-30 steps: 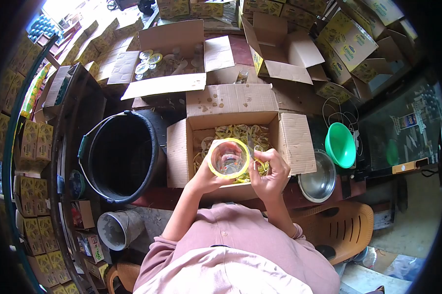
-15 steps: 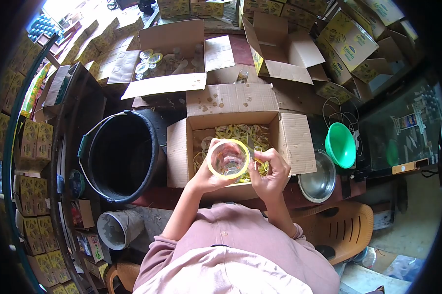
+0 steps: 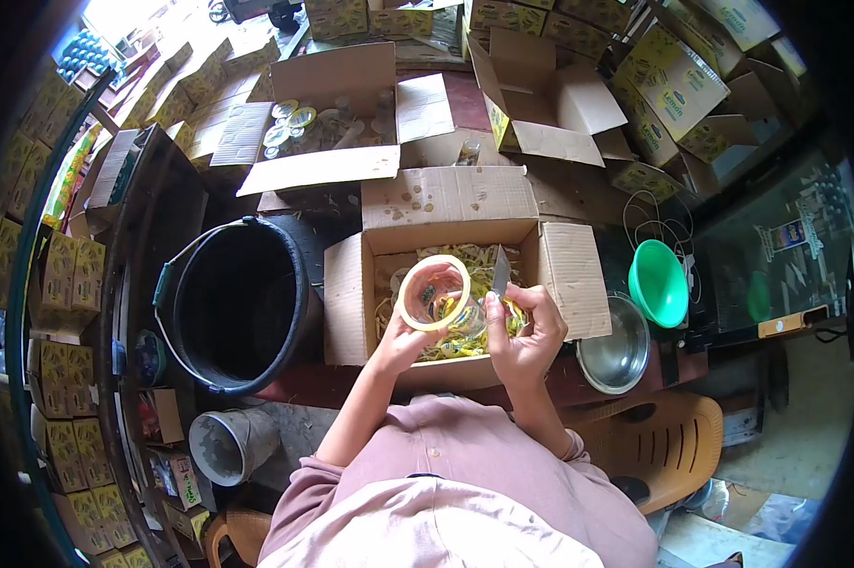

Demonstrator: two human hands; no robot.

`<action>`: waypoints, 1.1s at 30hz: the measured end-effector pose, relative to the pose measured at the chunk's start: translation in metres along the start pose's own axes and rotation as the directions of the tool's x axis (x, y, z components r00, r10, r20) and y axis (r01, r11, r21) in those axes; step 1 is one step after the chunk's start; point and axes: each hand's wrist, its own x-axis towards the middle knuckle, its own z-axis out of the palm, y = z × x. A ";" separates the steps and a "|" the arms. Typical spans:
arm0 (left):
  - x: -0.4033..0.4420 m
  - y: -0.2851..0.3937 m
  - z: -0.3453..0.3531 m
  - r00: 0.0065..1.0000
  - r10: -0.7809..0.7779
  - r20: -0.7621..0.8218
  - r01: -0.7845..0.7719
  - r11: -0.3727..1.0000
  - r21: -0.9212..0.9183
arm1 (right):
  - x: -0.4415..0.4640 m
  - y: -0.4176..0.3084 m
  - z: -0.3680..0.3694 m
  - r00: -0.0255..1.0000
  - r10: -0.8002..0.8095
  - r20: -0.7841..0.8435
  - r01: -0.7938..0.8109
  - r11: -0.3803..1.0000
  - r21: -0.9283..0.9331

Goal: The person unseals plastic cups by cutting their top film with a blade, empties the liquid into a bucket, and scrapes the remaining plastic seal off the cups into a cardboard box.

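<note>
Left hand (image 3: 398, 348) is clamping the jar (image 3: 444, 301), fingers wrapping its left/lower side and partly hiding behind it. Jar is sitting in the air above the box (image 3: 573, 279), over its near half; its mouth, with a pale yellow rim, is facing up toward the camera, body slanting down to the right.

Right hand (image 3: 529, 336) is gripping the knife (image 3: 501, 271), thumb and fingers closing together on it. Blade is pointing up, away from the wearer, above the right part of the box. Handle is hiding inside the fist. Knife is staying clear of the jar's rim; can't tell if the right thumb is touching the jar wall.

Yellow scraps (image 3: 457, 348) are lying inside the box. Black bucket (image 3: 304, 312) is standing just left of the box, grey bucket (image 3: 256, 440) near and lower left of it. Shiny bowl (image 3: 616, 355) is resting just right of the box, green bowl (image 3: 659, 282) leaning at that bowl's upper right. Behind the box, a jar carton (image 3: 323, 172) is standing open to the left, another carton (image 3: 559, 142) to the right.
</note>
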 end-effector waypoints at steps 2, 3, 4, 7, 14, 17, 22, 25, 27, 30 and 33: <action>0.000 -0.002 -0.003 1.000 -0.009 -0.008 0.008 0.994 -0.106 | -0.002 0.003 0.000 1.000 -0.008 -0.016 0.008 1.000 0.016; -0.001 -0.002 -0.002 1.000 -0.015 -0.020 0.014 0.997 -0.080 | -0.002 0.002 0.000 1.000 -0.027 -0.010 0.027 1.000 0.002; -0.002 -0.003 -0.001 0.999 -0.022 -0.031 0.020 0.998 -0.054 | -0.001 0.000 0.000 0.999 -0.047 -0.004 0.047 0.999 -0.011; -0.003 -0.002 -0.001 1.000 -0.002 -0.020 0.003 0.999 0.040 | -0.002 -0.010 0.000 0.998 -0.043 0.044 0.046 0.997 -0.054; -0.002 0.007 0.009 1.000 0.029 -0.008 -0.028 0.993 0.119 | -0.002 -0.008 0.008 0.987 -0.158 0.041 0.160 0.985 -0.066; -0.002 0.010 0.012 0.999 0.022 -0.025 -0.018 0.988 0.151 | -0.002 -0.010 0.007 0.986 -0.158 0.047 0.161 0.983 -0.087; -0.001 0.012 0.011 1.000 0.013 -0.015 -0.009 0.965 0.264 | -0.003 -0.009 0.005 0.991 -0.124 0.058 0.131 0.981 -0.141; -0.001 0.015 0.011 1.000 -0.010 0.007 0.007 0.952 0.306 | -0.001 -0.007 0.003 0.992 -0.097 0.076 0.105 0.989 -0.109; -0.002 0.015 0.010 1.000 -0.016 0.001 0.015 0.960 0.281 | 0.000 -0.005 0.002 0.992 -0.094 0.088 0.101 0.992 -0.078; -0.001 0.014 0.009 1.000 -0.016 -0.017 0.020 0.961 0.276 | 0.000 -0.003 0.002 0.990 -0.107 0.089 0.114 0.991 -0.074; 0.000 0.013 0.004 0.998 -0.011 0.066 -0.016 0.919 0.393 | 0.000 -0.003 0.000 0.992 -0.099 0.082 0.106 0.990 -0.092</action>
